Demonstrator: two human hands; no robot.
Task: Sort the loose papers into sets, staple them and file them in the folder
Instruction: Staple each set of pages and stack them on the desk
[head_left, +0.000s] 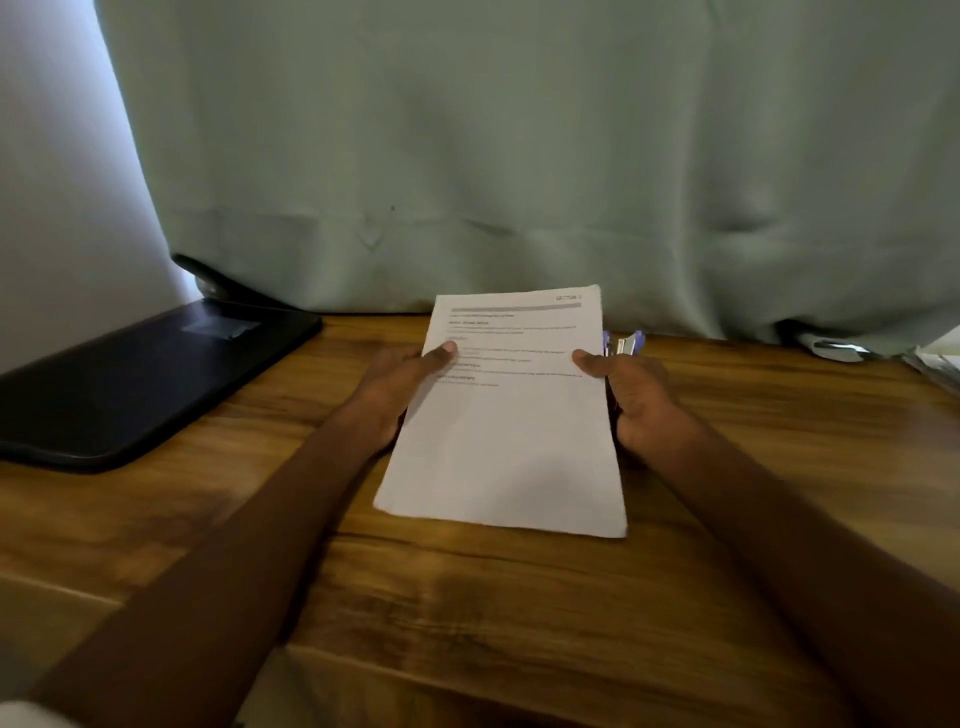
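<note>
A set of white printed papers (509, 447) is held above the wooden table (467, 597), text facing me. My left hand (400, 384) grips its left edge with the thumb on top. My right hand (631, 389) grips the right edge the same way. A purple and silver stapler (626, 343) shows just behind my right hand, partly hidden by the papers. A black folder (140, 379) lies closed at the left of the table.
A grey-green curtain (519, 156) hangs along the table's back edge. A black hole punch (223, 283) sits behind the folder. At the far right edge lie more papers (935, 364) and a dark metal object (831, 348).
</note>
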